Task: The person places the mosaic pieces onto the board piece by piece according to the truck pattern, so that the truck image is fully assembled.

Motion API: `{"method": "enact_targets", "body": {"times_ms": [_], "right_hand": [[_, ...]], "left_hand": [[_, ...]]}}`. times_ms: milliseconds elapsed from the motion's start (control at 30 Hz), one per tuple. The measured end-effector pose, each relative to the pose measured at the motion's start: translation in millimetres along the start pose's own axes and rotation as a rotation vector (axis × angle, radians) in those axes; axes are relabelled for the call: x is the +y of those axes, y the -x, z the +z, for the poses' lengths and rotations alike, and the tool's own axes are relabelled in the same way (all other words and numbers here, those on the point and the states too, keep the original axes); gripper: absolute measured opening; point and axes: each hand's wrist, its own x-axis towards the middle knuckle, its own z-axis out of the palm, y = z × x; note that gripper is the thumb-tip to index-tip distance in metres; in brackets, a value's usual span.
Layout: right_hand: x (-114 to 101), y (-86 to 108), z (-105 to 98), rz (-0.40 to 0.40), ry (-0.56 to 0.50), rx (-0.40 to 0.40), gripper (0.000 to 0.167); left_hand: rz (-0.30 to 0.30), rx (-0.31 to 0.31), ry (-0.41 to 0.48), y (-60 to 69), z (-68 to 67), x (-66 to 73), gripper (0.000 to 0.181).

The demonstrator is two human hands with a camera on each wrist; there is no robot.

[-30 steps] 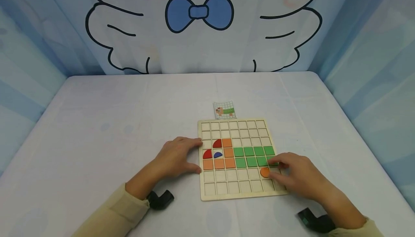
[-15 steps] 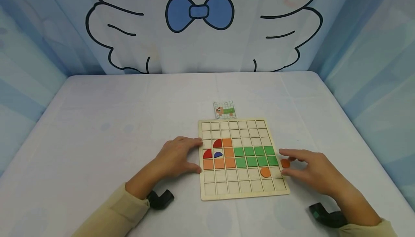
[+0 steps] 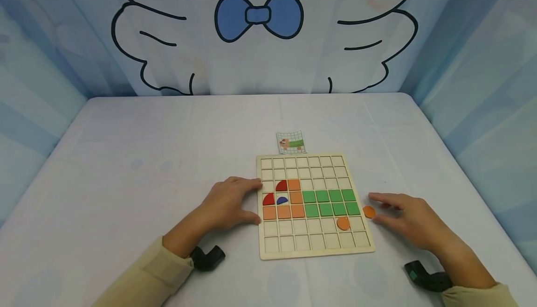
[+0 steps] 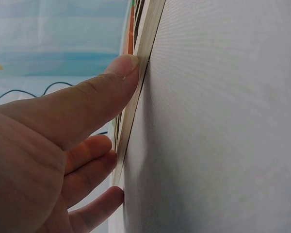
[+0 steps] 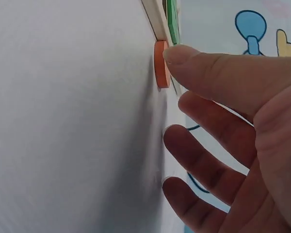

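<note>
A wooden grid board (image 3: 314,246) lies on the table, with green squares (image 3: 335,196), orange squares (image 3: 297,211), red quarter-circles (image 3: 268,199) and a blue half-circle (image 3: 282,200) in its cells. One orange disc (image 3: 343,223) sits on the board's lower right part. A second orange disc (image 3: 369,212) lies just off the right edge, flat on the cloth. Beside it my right hand (image 3: 413,216) has its thumb close to the disc (image 5: 161,64), fingers spread loosely; whether the thumb touches is unclear. My left hand (image 3: 228,204) rests its thumb and extended fingers against the board's left edge.
A small picture card (image 3: 291,143) showing a gridded animal design lies behind the board. White cloth (image 3: 168,148) covers the table. Printed curtains (image 3: 258,64) stand at the back and sides. A black wrist device (image 3: 428,276) is on each arm.
My right hand has moved right, off the board, and drawn slightly away from the second orange disc, which now lies beside the board. The left hand has not moved.
</note>
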Motion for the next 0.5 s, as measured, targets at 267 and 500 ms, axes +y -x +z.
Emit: {"method": "enact_targets", "body": {"times_ms": [267,500], "right_hand": [[0.9,-1.9,3.3,0.02,0.032,0.002,0.043],[-1.6,-4.8,5.7,0.017,0.044,0.021,0.036]], "left_hand": [[-0.001,0.001,0.006,0.0,0.0,0.1,0.08],[-0.004,-0.004,0.006,-0.4,0.3,0.0,0.08]]}}
